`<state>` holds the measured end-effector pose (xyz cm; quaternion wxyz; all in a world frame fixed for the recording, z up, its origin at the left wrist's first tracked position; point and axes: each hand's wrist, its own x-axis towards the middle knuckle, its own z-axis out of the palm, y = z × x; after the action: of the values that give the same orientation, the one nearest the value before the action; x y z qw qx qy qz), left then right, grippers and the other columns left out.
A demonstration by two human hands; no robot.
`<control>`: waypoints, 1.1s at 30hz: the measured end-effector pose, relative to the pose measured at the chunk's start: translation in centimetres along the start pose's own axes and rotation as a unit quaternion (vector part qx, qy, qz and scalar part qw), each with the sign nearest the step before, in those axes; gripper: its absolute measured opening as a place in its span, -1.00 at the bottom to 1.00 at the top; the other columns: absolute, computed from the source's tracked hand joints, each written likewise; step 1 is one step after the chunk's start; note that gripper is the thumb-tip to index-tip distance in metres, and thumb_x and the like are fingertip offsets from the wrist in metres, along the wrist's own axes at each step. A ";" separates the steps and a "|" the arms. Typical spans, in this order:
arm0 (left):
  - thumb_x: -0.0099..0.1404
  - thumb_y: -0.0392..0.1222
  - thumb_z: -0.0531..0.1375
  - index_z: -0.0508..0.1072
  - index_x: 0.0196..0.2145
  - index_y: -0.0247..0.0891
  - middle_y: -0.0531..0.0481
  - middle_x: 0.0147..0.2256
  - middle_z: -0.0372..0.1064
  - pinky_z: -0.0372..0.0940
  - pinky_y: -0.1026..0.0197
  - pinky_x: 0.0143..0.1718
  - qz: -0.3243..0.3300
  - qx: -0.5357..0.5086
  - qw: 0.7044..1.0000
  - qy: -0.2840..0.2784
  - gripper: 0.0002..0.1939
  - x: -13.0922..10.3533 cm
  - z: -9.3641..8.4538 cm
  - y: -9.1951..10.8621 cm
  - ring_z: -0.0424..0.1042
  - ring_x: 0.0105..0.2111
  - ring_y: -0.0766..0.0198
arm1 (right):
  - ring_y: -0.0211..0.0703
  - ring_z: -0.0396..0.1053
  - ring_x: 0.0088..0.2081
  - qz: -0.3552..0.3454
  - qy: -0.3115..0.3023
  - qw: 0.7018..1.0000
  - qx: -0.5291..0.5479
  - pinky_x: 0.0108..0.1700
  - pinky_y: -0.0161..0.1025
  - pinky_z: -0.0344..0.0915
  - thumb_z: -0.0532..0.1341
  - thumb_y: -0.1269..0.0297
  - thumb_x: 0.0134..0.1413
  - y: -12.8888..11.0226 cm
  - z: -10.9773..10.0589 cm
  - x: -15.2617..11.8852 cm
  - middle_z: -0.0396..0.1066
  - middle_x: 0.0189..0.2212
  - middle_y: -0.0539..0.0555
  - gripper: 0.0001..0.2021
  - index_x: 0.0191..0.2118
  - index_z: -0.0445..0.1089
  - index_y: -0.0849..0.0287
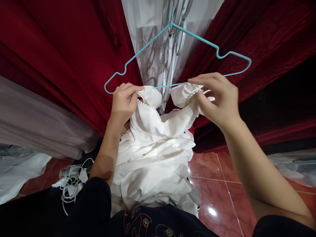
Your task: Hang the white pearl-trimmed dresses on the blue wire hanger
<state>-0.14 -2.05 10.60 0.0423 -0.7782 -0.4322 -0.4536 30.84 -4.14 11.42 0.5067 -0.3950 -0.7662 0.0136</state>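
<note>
A white dress [158, 148] with pearl beading along its neckline hangs in front of me, its skirt bunched up towards my lap. Its shoulder parts are folded over the lower bar of a light-blue hanger [197, 37]. My left hand [124, 100] pinches the dress at its left shoulder, close to the bar. On the other side, my right hand [214, 98] grips the right shoulder fabric between thumb and fingers, just beside the beading. The hanger's hook runs up out of view at the top.
Dark red curtains [74, 49] hang on both sides, with white ornate metalwork [169, 59] between them. White cables [71, 189] lie in a tangle at lower left. The floor has reddish tiles [209, 184]. Sheer pale fabric [37, 115] drapes at the left.
</note>
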 end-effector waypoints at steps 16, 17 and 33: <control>0.26 -0.41 0.20 0.60 -0.23 -0.19 0.02 -0.30 0.46 0.36 0.20 -0.21 0.005 -0.097 0.986 0.135 -0.78 -3.2 0.2 1.3 0.43 -0.30 0.26 | -0.09 0.47 -0.21 0.011 0.021 1.000 -0.007 -0.20 -0.08 0.48 0.09 0.34 0.35 1.7 4.2 -0.7 0.49 -0.20 0.13 -0.65 0.05 0.58 -0.04; 0.24 -0.41 0.20 0.58 -0.27 -0.21 0.04 -0.34 0.46 0.33 0.23 -0.26 -0.030 -0.132 0.984 0.116 -0.81 -3.7 0.3 1.0 0.41 -0.35 0.29 | -0.09 0.46 -0.23 0.008 0.024 1.000 -0.010 -0.20 -0.08 0.47 0.09 0.32 0.35 1.8 4.1 -0.7 0.48 -0.22 0.13 -0.66 0.03 0.58 -0.02; 0.29 -0.46 0.38 0.56 -0.30 -0.26 0.17 -0.41 0.46 0.35 0.28 -0.30 -0.126 -0.211 0.935 0.255 -0.85 6.3 -5.0 -8.1 0.37 -0.39 0.48 | -0.07 0.46 -0.22 0.036 0.022 0.998 -0.035 -0.16 0.00 0.50 0.12 0.31 0.37 1.7 3.5 -0.7 0.48 -0.24 0.11 -0.74 -0.04 0.57 -0.04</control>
<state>-7.88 4.71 15.59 -0.0717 -0.5669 -0.3958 -0.7189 29.18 -2.06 8.51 0.5083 -0.4400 -0.7403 -0.0039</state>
